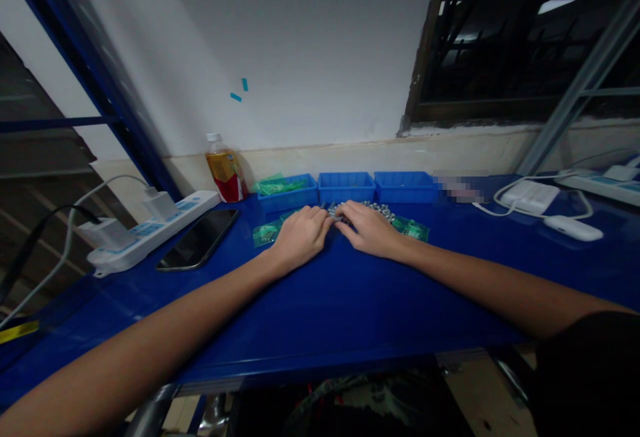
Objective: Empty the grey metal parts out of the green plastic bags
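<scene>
My left hand [301, 234] and my right hand [369, 227] rest side by side on the blue table [330, 304], fingers curled and meeting over a pile of small silver metal parts [376, 209]. What the fingertips pinch is too small to make out. Small green plastic bags [411, 227] lie right of the pile, and another green bag [267, 232] lies beside my left hand. Just behind the hands stand three blue bins in a row [346, 186]; the left bin [289, 192] holds green bags.
A black phone [199, 240] lies face up left of my hands, next to a white power strip [150, 229] with plugged chargers. A bottle of yellow drink [225, 169] stands by the wall. White chargers and cables [537, 200] lie at the right.
</scene>
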A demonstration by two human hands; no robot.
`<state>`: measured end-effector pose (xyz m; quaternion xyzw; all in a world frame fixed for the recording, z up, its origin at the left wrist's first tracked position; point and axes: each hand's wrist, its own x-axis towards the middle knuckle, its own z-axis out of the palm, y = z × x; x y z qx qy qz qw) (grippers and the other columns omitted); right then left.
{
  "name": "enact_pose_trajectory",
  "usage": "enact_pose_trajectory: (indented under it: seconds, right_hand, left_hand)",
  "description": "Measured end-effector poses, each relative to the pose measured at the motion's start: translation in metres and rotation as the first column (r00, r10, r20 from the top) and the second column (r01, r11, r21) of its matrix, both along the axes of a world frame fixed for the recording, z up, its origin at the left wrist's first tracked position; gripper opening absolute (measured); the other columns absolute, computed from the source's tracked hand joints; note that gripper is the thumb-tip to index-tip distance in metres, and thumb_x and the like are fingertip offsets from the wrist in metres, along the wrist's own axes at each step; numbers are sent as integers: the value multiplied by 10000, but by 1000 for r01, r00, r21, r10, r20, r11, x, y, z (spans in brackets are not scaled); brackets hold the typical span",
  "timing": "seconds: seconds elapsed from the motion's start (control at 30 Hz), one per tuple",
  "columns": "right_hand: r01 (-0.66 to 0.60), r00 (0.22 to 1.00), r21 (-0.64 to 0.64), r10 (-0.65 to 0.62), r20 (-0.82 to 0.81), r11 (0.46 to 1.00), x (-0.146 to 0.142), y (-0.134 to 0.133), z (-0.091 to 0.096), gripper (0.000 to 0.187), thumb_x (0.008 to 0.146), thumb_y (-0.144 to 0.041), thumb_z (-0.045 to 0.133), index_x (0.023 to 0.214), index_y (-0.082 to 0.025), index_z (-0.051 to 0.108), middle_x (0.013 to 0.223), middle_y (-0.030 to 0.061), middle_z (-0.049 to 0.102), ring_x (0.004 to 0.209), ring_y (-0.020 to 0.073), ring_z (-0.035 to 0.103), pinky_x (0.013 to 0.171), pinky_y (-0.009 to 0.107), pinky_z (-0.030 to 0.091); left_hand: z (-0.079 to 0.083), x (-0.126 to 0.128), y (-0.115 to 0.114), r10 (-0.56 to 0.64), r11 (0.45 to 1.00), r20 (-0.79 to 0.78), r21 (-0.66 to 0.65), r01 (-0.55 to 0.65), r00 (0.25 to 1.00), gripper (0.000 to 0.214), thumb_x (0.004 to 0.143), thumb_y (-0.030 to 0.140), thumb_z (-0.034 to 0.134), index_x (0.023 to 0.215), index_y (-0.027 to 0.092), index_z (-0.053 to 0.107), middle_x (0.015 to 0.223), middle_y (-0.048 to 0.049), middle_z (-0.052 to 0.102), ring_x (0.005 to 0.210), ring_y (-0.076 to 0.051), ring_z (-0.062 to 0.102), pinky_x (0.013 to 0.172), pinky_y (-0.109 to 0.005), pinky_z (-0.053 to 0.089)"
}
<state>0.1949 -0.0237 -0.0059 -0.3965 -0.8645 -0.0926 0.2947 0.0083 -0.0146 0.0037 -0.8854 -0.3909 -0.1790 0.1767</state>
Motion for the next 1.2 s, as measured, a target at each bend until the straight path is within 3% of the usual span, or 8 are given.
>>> enact_pose_trajectory:
  seconds: [0.23,0.4,0.57,0.8,1.0,1.2]
  right_hand:
    - [34,999,5,-34,13,999,0,1,0,219,947,-277,350,908,-164,534,861,76,556,825,190,533,775,312,413]
    - [18,1000,-4,-18,0,1000,0,2,0,234,944,-270,349,848,-170,537,834,72,552,810,190,531,775,320,414]
    - [-37,997,-16,35,-66,999,0,0,1,161,895,-291,459,985,-172,519,891,72,573,817,192,540,750,322,428]
    - [-34,999,38,33,27,999,4,3,4,186,917,-282,415,959,-173,560,911,82,572,868,200,536,786,327,424]
    - [162,986,142,-165,8,976,29,40,16,221,897,-316,448,904,-152,596,896,110,589,873,234,512,779,361,402]
    - [394,919,161,-383,-97,905,60,76,13,261,867,-364,507,841,-143,644,840,116,603,838,252,513,745,373,398]
  left_hand:
    - [-3,-1,-1,-53,998,130,-33,58,990,257,940,347,372,1104,187,488,968,-58,633,884,-197,580,770,-320,463]
    - [-2,-1,-1,-49,997,116,-53,55,992,234,949,331,351,1039,182,508,968,-64,634,907,-194,583,789,-314,458]
    - [0,0,-2,-2,999,63,-45,5,998,294,965,332,290,1004,176,536,935,-65,633,879,-194,574,777,-314,440]
    - [1,0,-1,41,998,8,-39,-40,999,366,966,358,256,905,170,564,887,-79,637,845,-215,566,748,-340,427]
    - [-6,-1,5,-26,994,45,-104,31,999,363,936,382,345,1147,154,533,1100,-101,616,1022,-231,537,908,-383,417]
    - [-7,-2,12,-135,968,17,-212,135,991,425,926,331,362,1308,158,431,1359,-102,479,1239,-218,427,1028,-392,344]
